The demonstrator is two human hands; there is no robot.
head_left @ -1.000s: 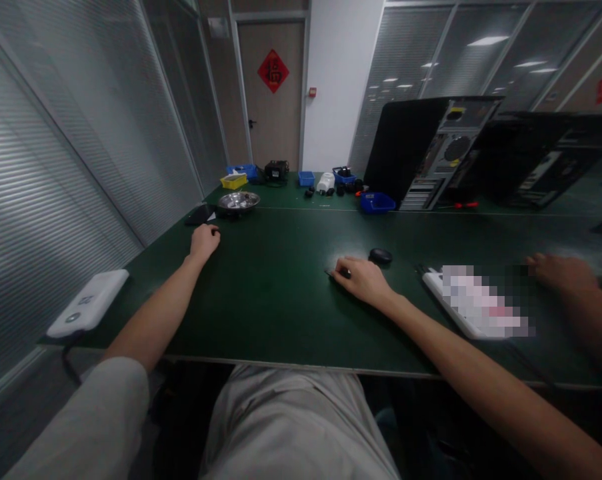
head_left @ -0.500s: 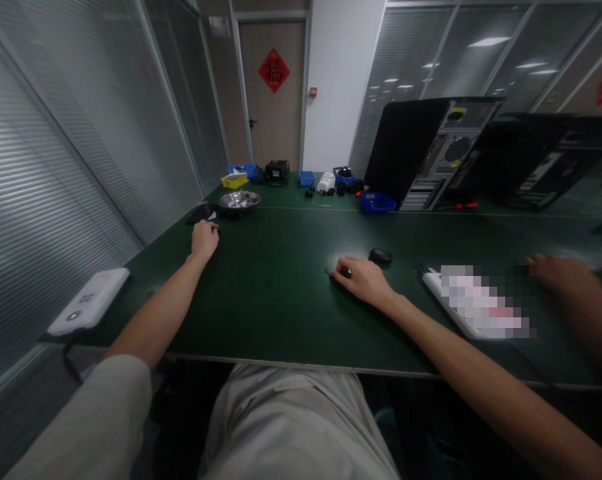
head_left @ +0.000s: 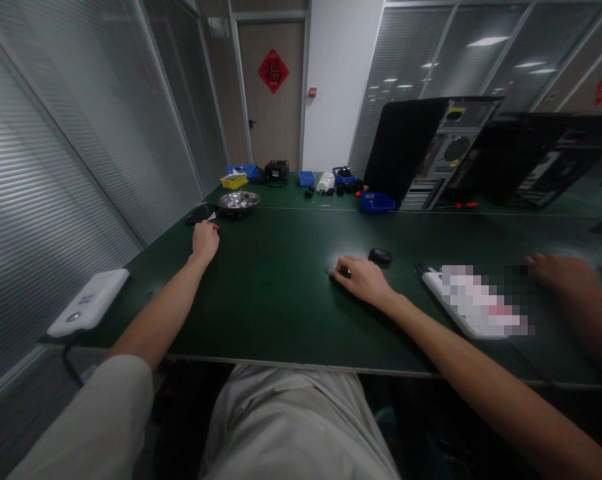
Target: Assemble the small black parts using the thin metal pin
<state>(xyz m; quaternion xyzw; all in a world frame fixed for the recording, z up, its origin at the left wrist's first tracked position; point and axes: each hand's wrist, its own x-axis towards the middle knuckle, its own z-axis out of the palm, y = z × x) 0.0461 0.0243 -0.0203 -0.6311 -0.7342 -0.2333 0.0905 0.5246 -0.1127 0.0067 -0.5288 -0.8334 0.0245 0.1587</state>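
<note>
My left hand (head_left: 205,241) rests on the green table (head_left: 275,287) at left, its fingers curled. A bit of something dark shows at its fingertips, too small to name. Just beyond it lie a black flat object (head_left: 199,214) and a shiny metal bowl (head_left: 238,202) with small pieces in it. My right hand (head_left: 359,277) lies near the table's middle, thumb and fingers closed around a small dark object (head_left: 346,273). A thin tip pokes out to the left of the thumb. Right behind this hand sits a black computer mouse (head_left: 381,256), apart from it.
White devices lie at left (head_left: 88,303) and right (head_left: 461,310), the right one partly pixelated. Another person's hand (head_left: 563,273) is at far right. Black computer cases (head_left: 411,147) stand at back right, beside a blue tray (head_left: 377,203). Small bins line the back.
My left hand has shifted very slightly away from me, toward the black flat object. My right hand and the things on the table stay where they were.
</note>
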